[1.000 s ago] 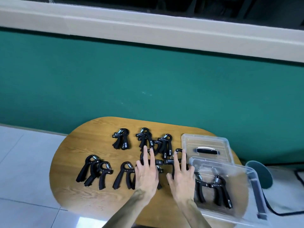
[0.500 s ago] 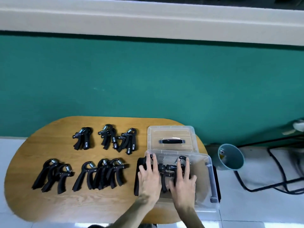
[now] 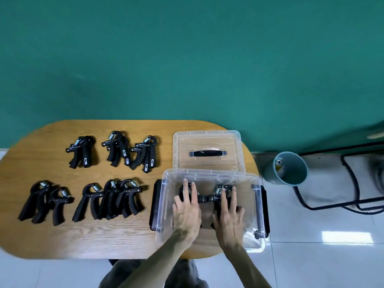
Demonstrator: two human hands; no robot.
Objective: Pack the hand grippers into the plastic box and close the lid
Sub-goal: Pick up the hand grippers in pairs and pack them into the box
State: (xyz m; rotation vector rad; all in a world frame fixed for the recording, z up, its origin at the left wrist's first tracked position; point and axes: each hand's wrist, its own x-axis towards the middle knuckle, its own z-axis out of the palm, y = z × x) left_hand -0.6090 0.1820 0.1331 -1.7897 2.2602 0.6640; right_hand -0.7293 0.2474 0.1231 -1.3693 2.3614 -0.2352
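I can read no words, brand or numbers anywhere in front of me. The nearest thing to a label is a small pale rectangular mark on the handles of the hand grippers (image 3: 145, 154) in the far row on my worktop (image 3: 52, 242), but it is too small and blurred for me to make out any letters or digits. The clear lid (image 3: 207, 142), the plastic box (image 3: 164, 204) and the grey bucket (image 3: 291, 169) on the floor carry no writing that I can see.
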